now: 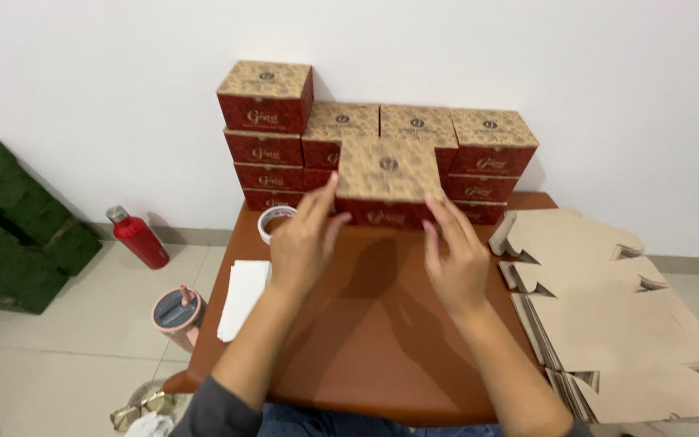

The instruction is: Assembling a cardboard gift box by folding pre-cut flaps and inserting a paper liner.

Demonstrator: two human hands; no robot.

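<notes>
Both hands reach forward over a brown table (pixel 374 324) toward a red box (pixel 385 180) with a tan patterned lid. The box sits at about 12 o'clock from the hands, at the far middle of the table, in front of a stack of like boxes (pixel 382 142) against the white wall.

The left hand (pixel 305 243) lies at the box's 7 o'clock, fingers spread and pointing up toward its left front corner; the fingertips touch or nearly touch that corner. The right hand (pixel 455 259) lies at the box's 5 o'clock, fingers loosely spread, the tips at the right front corner. Neither hand is closed around the box: both are open, flanking it from either side, and the box lies between the two sets of fingertips rather than in a palm. Whether the tips press on the box, I cannot tell.

A roll of tape (pixel 273 220) sits just at 9 o'clock of the left hand, partly hidden by it. White papers (pixel 243 298) lie at the table's left edge, at 8 o'clock. Flat brown cardboard blanks (pixel 608 324) are piled at 3 to 4 o'clock of the right hand. On the floor at 9 o'clock stand a red bottle (pixel 137 238) and a pink cup (pixel 178 314).
</notes>
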